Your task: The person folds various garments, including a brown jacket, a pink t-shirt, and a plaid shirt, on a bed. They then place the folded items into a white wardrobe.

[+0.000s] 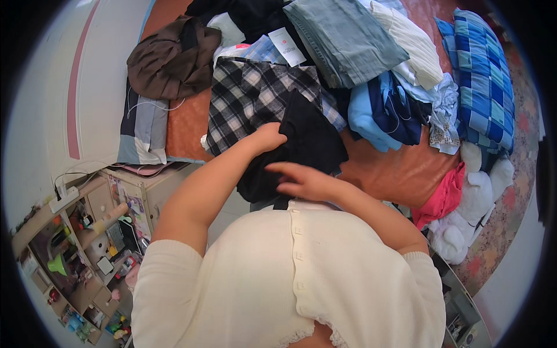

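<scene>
My left hand point(270, 138) grips the upper edge of a black cloth garment point(311, 135), which hangs over the near edge of the bed. Just below it, my right hand point(304, 182) is slightly blurred, its fingers apart over the lower part of the black cloth; nothing shows in it. Under and behind the black garment lies a black-and-white plaid garment point(243, 91). Beyond that are a light blue checked cloth point(264, 48) and a white tag point(287, 47) bearing writing. Folded grey-blue jeans point(348, 41) rest on the pile at the upper right.
A brown garment point(174, 65) lies at the upper left on the orange bed cover point(187, 126). Blue garments point(383, 113), a blue checked pillow point(485, 82), a red cloth point(441, 198) and a white plush toy point(472, 200) are on the right. A cluttered shelf unit point(93, 202) stands lower left.
</scene>
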Motion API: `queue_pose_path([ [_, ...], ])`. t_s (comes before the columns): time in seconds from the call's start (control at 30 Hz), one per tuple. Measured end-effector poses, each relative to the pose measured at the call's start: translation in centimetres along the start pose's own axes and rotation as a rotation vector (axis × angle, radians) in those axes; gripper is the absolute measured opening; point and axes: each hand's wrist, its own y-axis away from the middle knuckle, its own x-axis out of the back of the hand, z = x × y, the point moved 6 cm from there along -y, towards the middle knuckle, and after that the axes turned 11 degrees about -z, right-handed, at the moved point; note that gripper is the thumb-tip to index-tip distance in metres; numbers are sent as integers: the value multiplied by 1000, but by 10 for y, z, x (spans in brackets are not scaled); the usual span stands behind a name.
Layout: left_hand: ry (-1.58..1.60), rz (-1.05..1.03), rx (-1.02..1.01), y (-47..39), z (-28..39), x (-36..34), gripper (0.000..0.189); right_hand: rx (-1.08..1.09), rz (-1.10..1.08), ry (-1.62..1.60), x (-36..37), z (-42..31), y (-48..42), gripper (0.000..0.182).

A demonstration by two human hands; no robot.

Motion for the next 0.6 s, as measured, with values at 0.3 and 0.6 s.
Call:
queue_pose_path([
  [0.3, 425, -146, -137, 67, 58, -33, 35, -376, 891, -1154, 52, 163, 53, 24],
  [0.6, 625, -107, -115, 73, 47, -36, 47, -24, 684, -1311, 60, 141, 48, 8],
])
